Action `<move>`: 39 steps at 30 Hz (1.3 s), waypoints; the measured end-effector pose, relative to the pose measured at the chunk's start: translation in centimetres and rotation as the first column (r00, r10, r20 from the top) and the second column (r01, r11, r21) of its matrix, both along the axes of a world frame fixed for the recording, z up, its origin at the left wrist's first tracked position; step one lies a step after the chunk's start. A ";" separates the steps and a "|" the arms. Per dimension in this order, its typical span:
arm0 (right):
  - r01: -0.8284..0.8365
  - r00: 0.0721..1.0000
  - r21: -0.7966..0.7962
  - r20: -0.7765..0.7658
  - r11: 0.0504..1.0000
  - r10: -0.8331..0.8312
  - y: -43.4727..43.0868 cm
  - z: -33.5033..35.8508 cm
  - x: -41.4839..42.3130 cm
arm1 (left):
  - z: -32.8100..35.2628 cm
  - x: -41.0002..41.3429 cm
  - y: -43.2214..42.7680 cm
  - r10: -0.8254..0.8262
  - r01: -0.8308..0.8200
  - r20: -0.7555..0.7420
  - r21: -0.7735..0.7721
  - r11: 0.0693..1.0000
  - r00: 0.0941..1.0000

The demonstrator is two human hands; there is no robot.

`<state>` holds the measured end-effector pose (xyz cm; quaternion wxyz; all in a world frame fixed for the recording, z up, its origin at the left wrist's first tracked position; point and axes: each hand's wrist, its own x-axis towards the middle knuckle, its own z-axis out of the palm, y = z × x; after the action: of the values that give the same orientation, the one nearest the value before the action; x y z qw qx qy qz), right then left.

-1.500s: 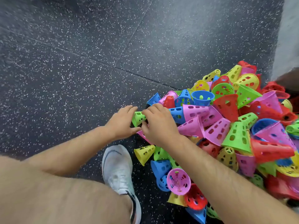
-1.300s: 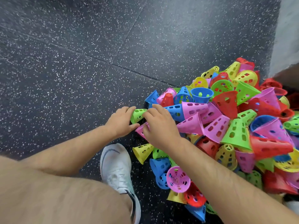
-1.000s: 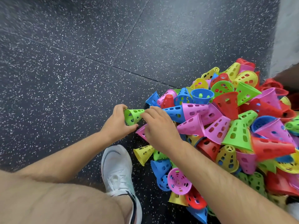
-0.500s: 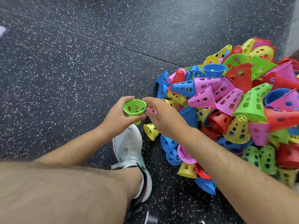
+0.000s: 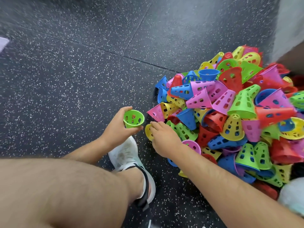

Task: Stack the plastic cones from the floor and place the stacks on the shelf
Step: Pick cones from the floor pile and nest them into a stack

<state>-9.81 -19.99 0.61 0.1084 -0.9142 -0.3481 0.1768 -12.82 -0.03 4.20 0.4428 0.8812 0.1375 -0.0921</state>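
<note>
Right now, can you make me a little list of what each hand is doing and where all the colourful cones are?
left hand: holds one green cone, open end facing the camera
right hand: fingers curled on a yellow cone at the pile's near edge
pile of cones: loose heap on the floor; pink, blue, red, green, yellow
floor: dark, speckled
white shoe: between the two arms, beside the pile
stack so far: none visible, only the one green cone in hand
shelf: not in view
</note>
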 end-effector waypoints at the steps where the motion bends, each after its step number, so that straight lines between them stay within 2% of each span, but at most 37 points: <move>1: 0.041 0.999 0.031 -0.006 0.999 -0.041 -0.1 0.3 0.3 | 0.1 0.2 -0.1 -0.002 0.002 0.003 -0.001 1.000 1.000; 4: 0.190 0.982 0.165 -0.020 0.968 -0.189 -0.9 1.7 1.3 | 0.3 0.5 -0.3 0.014 -0.013 0.035 -0.031 0.999 0.999; 7: 0.281 0.954 0.361 -0.003 0.889 -0.300 -1.4 3.5 2.1 | 0.6 0.5 -0.6 0.035 -0.032 0.059 -0.044 0.999 0.998; 9: 0.354 0.919 0.487 -0.026 0.798 -0.392 -1.7 4.5 2.6 | 0.7 0.3 -0.6 0.040 -0.037 0.074 -0.040 0.998 0.996; 11: 0.445 0.874 0.585 -0.118 0.678 -0.471 -2.0 5.8 2.9 | 1.0 0.2 -0.7 0.036 -0.033 0.082 -0.036 0.999 0.996; 13: 0.506 0.844 0.639 -0.230 0.580 -0.484 -2.1 7.2 3.0 | 1.4 0.1 -1.0 0.018 -0.014 0.074 -0.045 0.999 0.997; 14: 0.519 0.841 0.647 -0.270 0.559 -0.468 -2.0 7.7 3.0 | 1.6 0.0 -1.2 0.004 0.000 0.063 -0.059 0.998 0.998; 16: 0.513 0.853 0.634 -0.301 0.579 -0.426 -1.7 8.2 2.9 | 2.1 0.1 -1.8 -0.031 0.035 0.040 -0.120 0.992 0.999; 22: 0.382 0.922 0.504 -0.261 0.775 -0.285 -1.0 6.9 2.0 | 2.0 1.5 -3.4 -0.097 0.108 0.063 -0.204 0.973 0.993; 26: 0.394 0.903 0.409 -0.338 0.823 -0.264 -1.0 5.6 2.2 | 0.6 1.7 -3.3 -0.141 0.150 0.056 -0.211 0.966 0.988; 29: 0.354 0.899 0.334 -0.381 0.874 -0.219 -0.8 5.0 2.7 | -0.7 1.5 -2.6 -0.131 0.125 -0.012 -0.221 0.967 0.991; 31: 0.397 0.884 0.322 -0.386 0.859 -0.264 -0.6 4.4 3.1 | -1.4 1.5 -2.2 -0.116 0.104 -0.047 -0.206 0.973 0.992; 33: 0.420 0.894 0.324 -0.309 0.847 -0.325 -0.5 3.5 3.9 | -2.0 1.7 -1.8 -0.099 0.085 -0.066 -0.183 0.979 0.993; 34: 0.395 0.911 0.295 -0.252 0.870 -0.328 -0.5 3.0 4.4 | -2.3 1.8 -1.6 -0.095 0.081 -0.071 -0.177 0.981 0.993; 39: 0.197 0.978 0.105 -0.089 0.975 -0.189 0.6 1.6 6.8 | -3.5 2.6 -1.1 -0.067 0.051 -0.107 -0.150 0.987 0.992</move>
<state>-3.00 -19.34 2.21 0.1904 -0.9284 -0.2625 0.1814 -10.22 -1.08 0.67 0.4954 0.8433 0.1287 -0.1640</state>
